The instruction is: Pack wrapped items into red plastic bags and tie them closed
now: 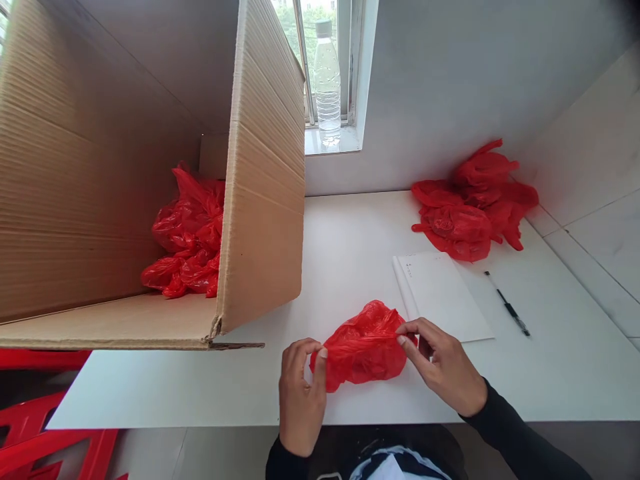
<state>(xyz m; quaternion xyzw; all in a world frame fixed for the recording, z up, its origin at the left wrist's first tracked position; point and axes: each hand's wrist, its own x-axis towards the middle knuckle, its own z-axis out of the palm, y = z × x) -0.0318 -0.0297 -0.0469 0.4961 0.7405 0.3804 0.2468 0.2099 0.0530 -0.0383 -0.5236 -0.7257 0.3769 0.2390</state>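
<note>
- While the left hand is pinching the left end of the red plastic bag between thumb and fingers, the right hand is pinching its upper right edge the same way. Both are closed on the film.
- Bag is lying crumpled at the near edge of the bench, between the two hands, lifting slightly where the fingers are gripping.
- Handling, my read: thin film, near weightless, fully limp, holding no shape. It is looking glossy, so likely slipping in a loose pinch and stretching or tearing under a hard pull.
- Where to hold, my judgement: fingertip pinch at an edge or handle, two points apart, as the hands are doing now. Grabbing the middle is only bunching it.
- Just behind the right hand a white sheet of paper is lying, with a pen to its right.
- Further back right, a pile of red bags is sitting near the wall.
- On the left, a large cardboard box is opening toward the camera, with more red bags inside.
- A water bottle is standing on the window sill behind.
</note>
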